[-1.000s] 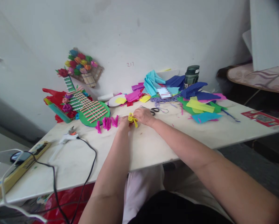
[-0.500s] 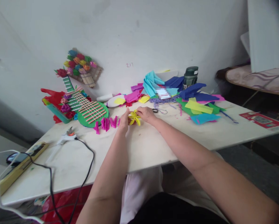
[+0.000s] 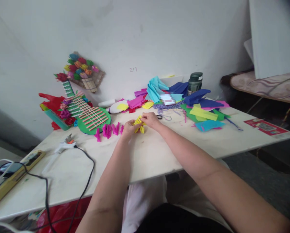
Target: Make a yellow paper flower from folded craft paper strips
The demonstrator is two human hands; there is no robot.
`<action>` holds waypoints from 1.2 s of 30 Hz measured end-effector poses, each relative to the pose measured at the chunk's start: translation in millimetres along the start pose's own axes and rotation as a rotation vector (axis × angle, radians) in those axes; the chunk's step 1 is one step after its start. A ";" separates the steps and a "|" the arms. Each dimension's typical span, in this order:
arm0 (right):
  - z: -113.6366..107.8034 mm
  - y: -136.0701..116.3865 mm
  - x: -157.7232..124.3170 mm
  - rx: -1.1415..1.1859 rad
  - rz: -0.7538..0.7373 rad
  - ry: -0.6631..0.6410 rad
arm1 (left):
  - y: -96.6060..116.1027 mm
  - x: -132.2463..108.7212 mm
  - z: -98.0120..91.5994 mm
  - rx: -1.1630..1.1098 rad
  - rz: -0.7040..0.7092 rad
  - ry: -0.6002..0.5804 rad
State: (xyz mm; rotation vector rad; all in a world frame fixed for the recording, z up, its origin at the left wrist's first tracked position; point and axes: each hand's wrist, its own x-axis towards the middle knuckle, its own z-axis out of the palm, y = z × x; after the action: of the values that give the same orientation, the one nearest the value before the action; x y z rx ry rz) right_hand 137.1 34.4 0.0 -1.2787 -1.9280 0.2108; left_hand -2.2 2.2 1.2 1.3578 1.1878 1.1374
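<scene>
A yellow paper flower [image 3: 139, 125] is held between both hands just above the table, its petals spread downward. My left hand [image 3: 128, 128] grips it from the left, fingers closed on its edge. From the right, my right hand [image 3: 150, 121] pinches its upper side; the fingertips are partly hidden behind the petals. Left of my left hand lie several folded magenta paper pieces [image 3: 107, 131] in a row. Behind my right hand rests a dark loop, perhaps a scissors handle [image 3: 159, 117].
A green paper guitar [image 3: 94, 119] with paper roses leans at the left. Nearer lies a glue gun [image 3: 66, 146], its black cord running past a power strip [image 3: 18, 178]. Crepe paper sheets [image 3: 203, 113] and a dark bottle [image 3: 195, 82] stand at the back right.
My left hand has turned and closed more around the flower, which has tilted. The whole view has shifted slightly, so things appear a little further left.
</scene>
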 end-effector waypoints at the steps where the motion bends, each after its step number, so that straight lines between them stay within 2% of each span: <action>1: -0.1 -1.0 -0.7 -0.021 -0.002 0.010 | -0.2 0.0 0.6 -0.001 -0.007 0.008; 4: -1.8 -5.9 -4.3 -0.125 -0.059 0.040 | -1.5 0.2 1.4 -0.020 -0.008 0.013; 9: -3.8 -10.7 -8.6 -0.257 -0.291 0.022 | -6.7 2.8 -0.1 -0.052 0.035 0.033; 11: -3.0 -9.5 -8.1 -0.257 -0.312 0.014 | -9.2 4.8 -0.5 -0.074 0.059 0.036; 14: -0.9 -7.4 -6.9 -0.238 -0.277 0.019 | -11.9 7.2 0.1 -0.083 0.076 0.053; 19: 0.5 -7.6 -7.6 -0.200 -0.196 0.039 | -13.9 8.3 1.5 -0.060 0.025 0.090; 25: 7.4 -1.4 -3.3 0.066 0.053 0.096 | -14.9 9.5 1.4 -0.067 0.037 0.105; 31: 12.1 2.7 -2.0 0.136 0.065 0.109 | -12.1 9.3 2.1 -0.059 0.013 0.135; 36: 10.7 3.1 -1.6 0.114 0.165 0.100 | -13.1 7.0 4.4 0.006 0.043 0.160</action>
State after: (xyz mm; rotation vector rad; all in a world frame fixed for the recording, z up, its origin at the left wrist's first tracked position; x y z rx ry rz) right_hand 132.2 37.5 -9.6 -1.3472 -1.7029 0.3298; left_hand 1.5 9.5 -11.9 1.3225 1.2817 1.2935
